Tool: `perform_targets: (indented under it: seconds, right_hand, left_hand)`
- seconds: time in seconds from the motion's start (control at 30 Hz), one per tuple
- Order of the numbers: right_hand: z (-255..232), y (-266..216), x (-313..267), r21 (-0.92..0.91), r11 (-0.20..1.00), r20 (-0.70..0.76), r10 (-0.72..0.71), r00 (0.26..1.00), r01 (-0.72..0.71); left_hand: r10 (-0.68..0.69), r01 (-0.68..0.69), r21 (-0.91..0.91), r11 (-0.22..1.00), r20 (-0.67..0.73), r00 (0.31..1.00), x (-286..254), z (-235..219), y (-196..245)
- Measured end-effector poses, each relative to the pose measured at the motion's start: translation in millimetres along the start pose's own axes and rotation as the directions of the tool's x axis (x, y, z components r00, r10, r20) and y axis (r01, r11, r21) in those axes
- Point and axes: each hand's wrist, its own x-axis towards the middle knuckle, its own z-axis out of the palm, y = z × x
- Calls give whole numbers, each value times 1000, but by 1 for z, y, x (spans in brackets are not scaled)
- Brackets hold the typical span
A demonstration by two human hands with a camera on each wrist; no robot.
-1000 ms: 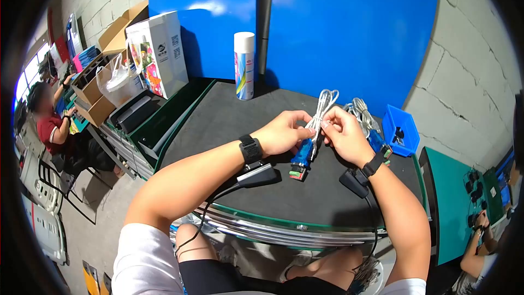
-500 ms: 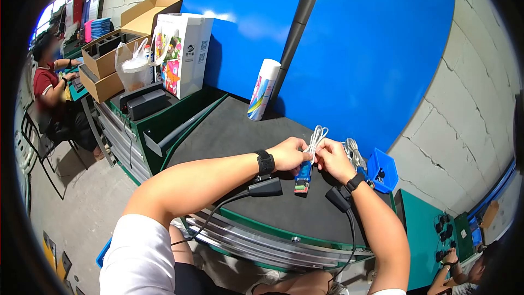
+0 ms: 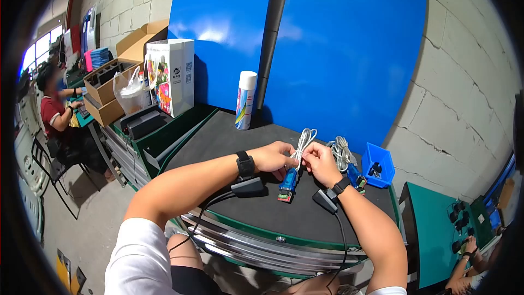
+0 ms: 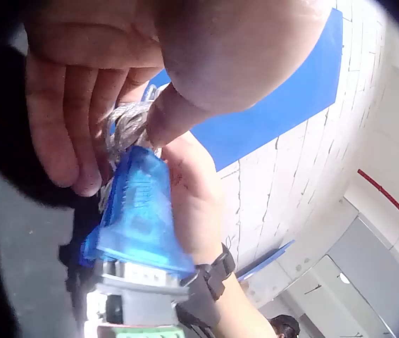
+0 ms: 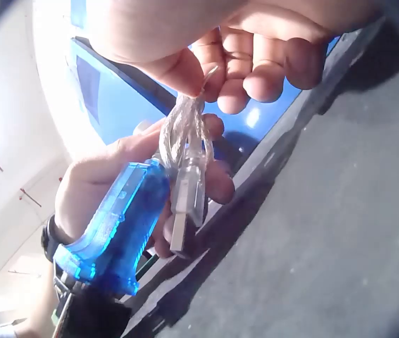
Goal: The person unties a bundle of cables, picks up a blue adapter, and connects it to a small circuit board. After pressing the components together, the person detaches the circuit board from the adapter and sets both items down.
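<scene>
My left hand (image 3: 271, 158) holds a coiled, clear-sheathed USB cable (image 3: 306, 137) upright over the dark mat, pinching the bundle near its middle. From the cable's lower end hangs a translucent blue serial adapter (image 3: 288, 179) with a green terminal block at its tip. The metal USB plug (image 5: 187, 193) points down beside the adapter in the right wrist view. At the bundle, the thumb and forefinger of my right hand (image 3: 323, 165) pinch a thin tie (image 5: 212, 72), its end sticking out past them; its other fingers are loosely bent.
A second coiled cable (image 3: 342, 153) with a blue adapter (image 3: 356, 177) lies right of my hands, beside a blue bin (image 3: 386, 176) holding small black parts. A spray can (image 3: 245, 101) stands at the back. Left are a paper bag (image 3: 183, 79) and cardboard box (image 3: 103, 93). People sit at both sides.
The head view has turned and tilted, shifting the whole scene. Both hands stay together at the cable bundle, with only small finger movement at the tie.
</scene>
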Motion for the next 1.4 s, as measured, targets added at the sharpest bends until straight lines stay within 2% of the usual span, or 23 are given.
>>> perform_targets:
  seconds: [0.1,0.27,0.37,0.5,0.87,0.97,1.03,1.1,1.17,1.2,1.3,1.4]
  right_hand:
    - [-2,-7,0,20,999,-7,-32,999,32]
    - [-6,-15,-2,43,997,-44,-55,998,57]
    - [-3,-17,-5,45,999,-51,-13,999,15]
    - [3,-6,-5,32,998,-31,60,998,-59]
    - [13,-12,-3,33,997,-20,73,997,-72]
    - [13,-10,-1,-41,998,-41,54,998,-55]
    - [13,-6,-1,-143,989,-59,-44,997,35]
    - [12,-4,0,-142,990,-55,-10,998,2]
    - [12,0,0,-144,987,-79,-86,993,74]
    - [11,-6,-2,-157,987,-78,-55,995,42]
    - [10,-4,-1,-210,975,-85,-87,993,67]
    - [13,-9,-2,-184,980,-99,-91,991,72]
  left_hand:
    - [-56,56,117,992,-6,998,3,-4,22]
    - [-24,3,234,972,88,996,15,-18,33]
    - [140,-144,13,990,150,979,25,-26,4]
    - [189,-179,-102,978,94,977,30,-21,-22]
    - [206,-207,-155,966,-24,978,26,-19,-29]
    - [200,-208,-137,968,-71,977,25,-19,-27]
    - [213,-224,-160,961,-84,974,24,-18,-28]
    - [203,-216,-187,958,-87,975,24,-19,-29]
    - [199,-211,-207,955,-78,977,25,-19,-28]
    - [203,-215,-206,955,-79,976,25,-19,-28]
    - [195,-207,-175,963,-82,977,24,-19,-26]
    - [181,-196,-134,971,-119,976,24,-18,-27]
